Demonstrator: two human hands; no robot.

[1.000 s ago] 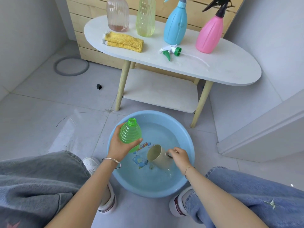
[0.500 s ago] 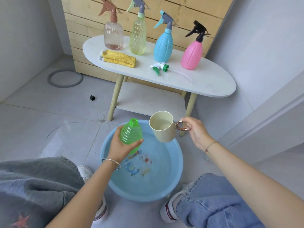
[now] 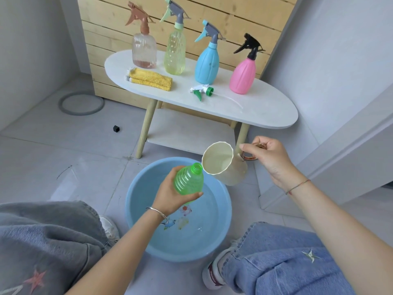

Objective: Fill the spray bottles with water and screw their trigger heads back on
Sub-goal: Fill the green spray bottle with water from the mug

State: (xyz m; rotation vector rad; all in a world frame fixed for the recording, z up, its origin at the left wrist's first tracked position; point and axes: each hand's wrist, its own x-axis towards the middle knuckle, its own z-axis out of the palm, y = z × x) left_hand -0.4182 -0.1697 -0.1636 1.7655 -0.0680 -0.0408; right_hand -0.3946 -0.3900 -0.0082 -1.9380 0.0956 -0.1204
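My left hand [image 3: 170,195] grips a green ribbed bottle [image 3: 188,179] with no head, held over a blue basin [image 3: 221,226] of water. My right hand [image 3: 270,158] holds a cream cup [image 3: 223,165] by its handle, tilted with its lip right beside the bottle's open neck. The bottle's green-and-white trigger head [image 3: 202,91] lies on the white oval table [image 3: 265,111]. Behind it stand capped spray bottles: clear pink [image 3: 144,50], yellow-green [image 3: 174,54], blue [image 3: 207,64] and pink [image 3: 244,75].
A folded yellow cloth [image 3: 151,81] lies on the table's left part. A lower shelf [image 3: 191,133] sits under the tabletop. My knees frame the basin on both sides. A grey ring [image 3: 61,103] and a small black cube [image 3: 116,128] lie on the tiled floor.
My right hand lifted the cup out of the basin, then tipped it toward the green bottle's neck. The left hand kept the bottle over the basin, leaning it slightly toward the cup.
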